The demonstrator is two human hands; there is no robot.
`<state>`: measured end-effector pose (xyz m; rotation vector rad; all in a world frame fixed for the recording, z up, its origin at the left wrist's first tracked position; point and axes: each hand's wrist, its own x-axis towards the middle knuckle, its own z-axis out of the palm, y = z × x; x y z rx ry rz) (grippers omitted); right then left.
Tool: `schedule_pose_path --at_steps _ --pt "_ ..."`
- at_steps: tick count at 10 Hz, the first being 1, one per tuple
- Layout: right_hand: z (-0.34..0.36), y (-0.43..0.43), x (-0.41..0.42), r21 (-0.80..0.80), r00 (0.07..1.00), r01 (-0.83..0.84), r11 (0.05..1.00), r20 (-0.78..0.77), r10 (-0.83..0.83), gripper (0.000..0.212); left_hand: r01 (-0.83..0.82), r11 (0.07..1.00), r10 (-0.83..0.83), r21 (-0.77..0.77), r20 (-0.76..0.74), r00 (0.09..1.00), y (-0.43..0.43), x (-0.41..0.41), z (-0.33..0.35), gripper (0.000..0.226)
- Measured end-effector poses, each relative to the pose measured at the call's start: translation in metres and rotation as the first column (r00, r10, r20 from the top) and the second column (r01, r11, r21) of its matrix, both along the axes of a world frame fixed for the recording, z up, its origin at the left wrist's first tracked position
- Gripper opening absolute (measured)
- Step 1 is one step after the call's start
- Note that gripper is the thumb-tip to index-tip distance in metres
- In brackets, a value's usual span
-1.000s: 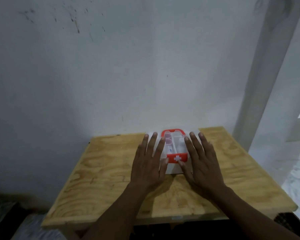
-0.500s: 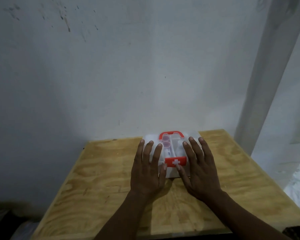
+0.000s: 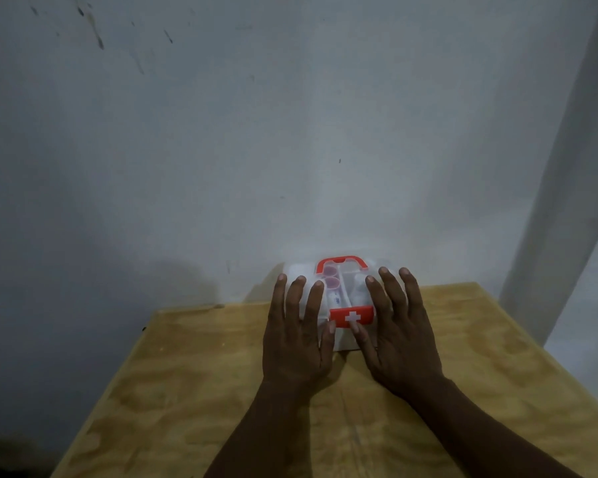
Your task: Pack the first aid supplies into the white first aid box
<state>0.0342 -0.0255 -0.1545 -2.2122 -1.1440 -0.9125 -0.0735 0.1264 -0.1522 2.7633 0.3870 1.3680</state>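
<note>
The white first aid box point(image 3: 342, 339) stands at the far middle of the wooden table point(image 3: 187, 374), with a clear lid, a red handle point(image 3: 340, 262) and a red latch with a white cross point(image 3: 351, 316). Through the lid I see pink round caps point(image 3: 332, 277) and white items. My left hand point(image 3: 299, 334) lies flat on the lid's left half, fingers spread. My right hand point(image 3: 397, 332) lies flat on the right half, its thumb on the latch. Neither hand holds anything.
A white wall point(image 3: 221, 150) rises right behind the table and the box. A white pillar point(image 3: 563, 201) stands at the right. The table's left edge drops to a dark floor.
The camera has tilted up, so the table sits lower in view. Both hands stay flat on the box lid, the right thumb still at the latch.
</note>
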Motion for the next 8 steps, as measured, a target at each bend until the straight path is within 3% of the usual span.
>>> schedule_pose_path --at_steps 2,4,6,8 --pt "-0.007 0.017 0.019 0.005 1.0 -0.008 1.0 0.029 0.007 0.08 0.001 1.0 -0.001 0.007 0.028 1.0 0.015 0.016 -0.003 0.059" --pt "0.001 0.008 0.009 -0.064 1.0 0.003 0.998 -0.024 -0.004 0.079 -0.007 1.0 0.008 0.008 -0.05 0.999 0.013 0.006 0.004 0.06" --pt "0.036 -0.008 -0.006 -0.302 0.967 0.01 0.953 -0.24 -0.086 0.077 -0.051 0.998 0.033 -0.037 -0.391 0.92 0.004 -0.02 0.042 0.065" --pt "0.132 -0.021 -0.021 -0.613 0.894 -0.096 0.784 -0.399 -0.203 0.08 -0.088 0.996 0.039 -0.033 -0.706 0.708 0.003 -0.045 0.114 0.085"
